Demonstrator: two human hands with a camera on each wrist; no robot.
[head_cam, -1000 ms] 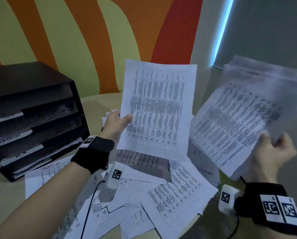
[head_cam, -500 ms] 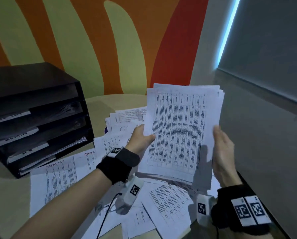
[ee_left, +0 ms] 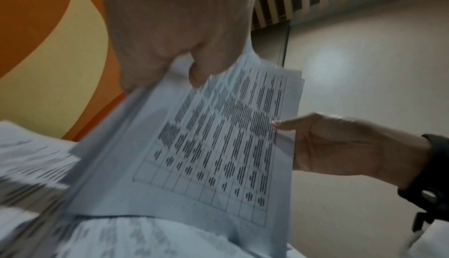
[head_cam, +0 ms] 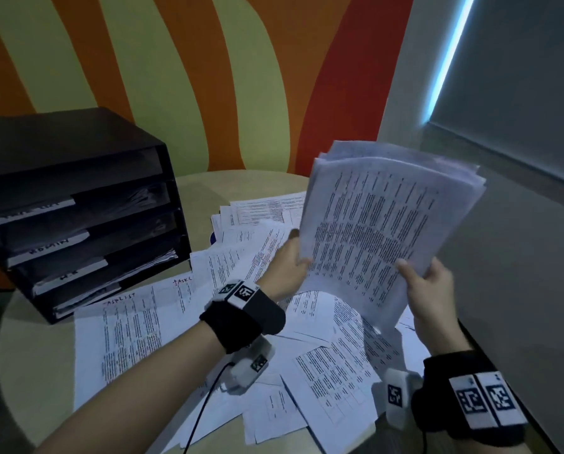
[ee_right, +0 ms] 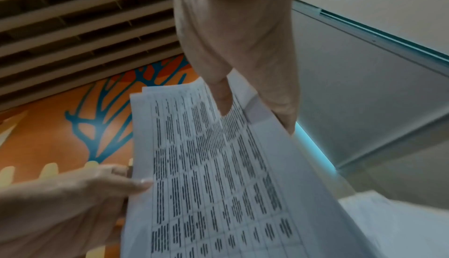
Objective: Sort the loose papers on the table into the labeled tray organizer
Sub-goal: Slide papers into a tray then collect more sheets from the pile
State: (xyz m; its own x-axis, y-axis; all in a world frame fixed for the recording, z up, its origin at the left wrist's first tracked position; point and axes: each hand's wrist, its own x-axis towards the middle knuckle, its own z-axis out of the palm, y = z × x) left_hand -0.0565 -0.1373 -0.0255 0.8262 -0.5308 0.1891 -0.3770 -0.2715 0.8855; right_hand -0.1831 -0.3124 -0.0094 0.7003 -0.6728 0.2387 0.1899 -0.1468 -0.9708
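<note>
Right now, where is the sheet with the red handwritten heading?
In the head view the sheet with the red heading lies flat on the table, left of centre, just in front of the black tray organizer and beside the left forearm.

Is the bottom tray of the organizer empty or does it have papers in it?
It holds papers: sheet edges show in the organizer's bottom slot.

Sheaf of printed sheets [head_cam: 382, 231], table-ruled, held off the table, tilted, top edges fanned. Loose papers [head_cam: 326, 371] overlapping in a heap below. Black tray organizer [head_cam: 77, 204] at 10 o'clock, four labeled slots, papers inside.
</note>
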